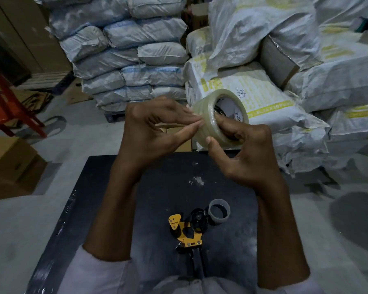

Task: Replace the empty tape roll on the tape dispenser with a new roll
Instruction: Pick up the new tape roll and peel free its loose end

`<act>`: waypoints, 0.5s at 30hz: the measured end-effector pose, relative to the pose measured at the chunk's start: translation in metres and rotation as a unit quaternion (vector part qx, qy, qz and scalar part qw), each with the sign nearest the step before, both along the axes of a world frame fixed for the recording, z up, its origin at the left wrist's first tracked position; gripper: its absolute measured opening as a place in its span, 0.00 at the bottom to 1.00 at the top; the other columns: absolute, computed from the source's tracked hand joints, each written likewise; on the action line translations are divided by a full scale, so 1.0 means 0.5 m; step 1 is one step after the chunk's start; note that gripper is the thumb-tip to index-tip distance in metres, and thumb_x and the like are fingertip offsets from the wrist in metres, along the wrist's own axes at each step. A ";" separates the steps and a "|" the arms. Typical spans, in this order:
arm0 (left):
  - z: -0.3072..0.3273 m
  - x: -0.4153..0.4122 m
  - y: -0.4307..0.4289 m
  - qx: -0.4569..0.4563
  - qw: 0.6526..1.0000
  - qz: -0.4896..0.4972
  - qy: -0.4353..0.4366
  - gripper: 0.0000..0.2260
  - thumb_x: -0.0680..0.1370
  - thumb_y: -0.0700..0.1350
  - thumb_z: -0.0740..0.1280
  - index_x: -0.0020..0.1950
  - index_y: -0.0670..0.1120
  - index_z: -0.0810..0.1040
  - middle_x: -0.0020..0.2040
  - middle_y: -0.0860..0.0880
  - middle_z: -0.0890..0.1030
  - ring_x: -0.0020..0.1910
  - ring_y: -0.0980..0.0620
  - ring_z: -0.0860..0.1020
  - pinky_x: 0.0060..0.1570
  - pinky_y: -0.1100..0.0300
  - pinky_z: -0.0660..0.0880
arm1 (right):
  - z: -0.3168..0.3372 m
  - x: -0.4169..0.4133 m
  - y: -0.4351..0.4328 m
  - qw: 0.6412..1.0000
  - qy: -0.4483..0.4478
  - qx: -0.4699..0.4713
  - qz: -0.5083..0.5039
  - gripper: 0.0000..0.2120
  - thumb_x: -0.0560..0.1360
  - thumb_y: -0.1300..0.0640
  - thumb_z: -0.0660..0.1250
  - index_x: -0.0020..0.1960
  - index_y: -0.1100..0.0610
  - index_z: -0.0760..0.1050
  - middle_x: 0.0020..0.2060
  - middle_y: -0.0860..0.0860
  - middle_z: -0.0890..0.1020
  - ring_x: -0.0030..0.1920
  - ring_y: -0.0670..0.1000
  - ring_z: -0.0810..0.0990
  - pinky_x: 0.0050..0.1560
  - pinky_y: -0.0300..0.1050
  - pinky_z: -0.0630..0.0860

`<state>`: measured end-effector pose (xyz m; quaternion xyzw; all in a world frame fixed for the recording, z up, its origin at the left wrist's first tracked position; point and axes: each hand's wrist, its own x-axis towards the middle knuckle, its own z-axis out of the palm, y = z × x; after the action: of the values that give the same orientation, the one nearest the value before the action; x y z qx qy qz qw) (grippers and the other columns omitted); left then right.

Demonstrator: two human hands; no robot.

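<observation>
A full roll of clear tape [210, 109] is held up above the far edge of the dark table [106, 187]. My right hand [244, 153] grips it, with fingers hooked through its core and the thumb on the outer face. My left hand [155, 128] pinches at the roll's outer surface with its fingertips. On the table near me lies the yellow and black tape dispenser [187, 232], its black hub bare. The empty tape core [219, 211], a short grey ring, stands just right of the hub.
Stacked white woven sacks [125, 54] fill the background, with more sacks [306, 85] at the right, close to the table's far right corner. A red stool [6, 102] and cardboard boxes [11, 164] stand on the floor at the left.
</observation>
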<state>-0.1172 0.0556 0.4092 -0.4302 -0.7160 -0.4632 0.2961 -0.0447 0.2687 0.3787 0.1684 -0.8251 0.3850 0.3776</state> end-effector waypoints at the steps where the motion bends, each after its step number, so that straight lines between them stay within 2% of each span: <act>1: -0.002 -0.001 -0.001 -0.003 1.000 0.000 -0.002 0.07 0.77 0.37 0.85 0.53 0.37 0.91 0.48 0.44 0.91 0.49 0.50 0.91 0.52 0.48 0.87 | -0.001 0.000 -0.001 1.000 0.000 0.003 -0.001 0.18 0.78 0.58 0.74 0.66 0.62 0.87 0.47 0.43 0.87 0.47 0.37 0.84 0.50 0.35 0.78; 4: -0.007 -0.002 -0.006 -0.005 1.000 -0.005 -0.007 0.08 0.77 0.38 0.85 0.54 0.38 0.91 0.48 0.44 0.91 0.49 0.50 0.91 0.50 0.46 0.87 | 0.001 0.002 -0.003 1.000 0.014 0.009 0.005 0.19 0.78 0.59 0.74 0.67 0.63 0.86 0.50 0.50 0.92 0.48 0.46 0.90 0.50 0.40 0.83; 6: -0.011 -0.006 -0.009 0.003 1.000 -0.011 -0.019 0.09 0.76 0.38 0.85 0.54 0.37 0.91 0.47 0.43 0.91 0.48 0.49 0.91 0.49 0.43 0.87 | 0.001 0.002 -0.006 1.000 0.019 0.012 0.007 0.19 0.78 0.59 0.74 0.67 0.62 0.87 0.49 0.52 0.92 0.46 0.50 0.90 0.48 0.45 0.85; 10: -0.023 -0.014 -0.006 0.006 0.999 -0.017 -0.040 0.09 0.77 0.36 0.85 0.55 0.37 0.91 0.47 0.43 0.90 0.49 0.49 0.91 0.50 0.40 0.87 | -0.009 -0.004 -0.007 1.000 0.016 0.004 -0.001 0.18 0.78 0.58 0.74 0.65 0.63 0.87 0.45 0.53 0.91 0.41 0.52 0.89 0.43 0.52 0.85; 15: -0.035 -0.014 0.003 0.023 0.999 -0.010 -0.043 0.09 0.77 0.35 0.84 0.55 0.36 0.91 0.46 0.43 0.90 0.49 0.48 0.91 0.51 0.42 0.88 | -0.019 -0.007 -0.011 1.000 0.012 -0.003 -0.007 0.16 0.78 0.58 0.73 0.63 0.62 0.88 0.40 0.54 0.89 0.37 0.55 0.87 0.40 0.55 0.83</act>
<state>-0.1244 0.0572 0.3919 -0.4096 -0.7130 -0.5009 0.2703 -0.0482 0.2631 0.3695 0.1661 -0.8206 0.3828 0.3905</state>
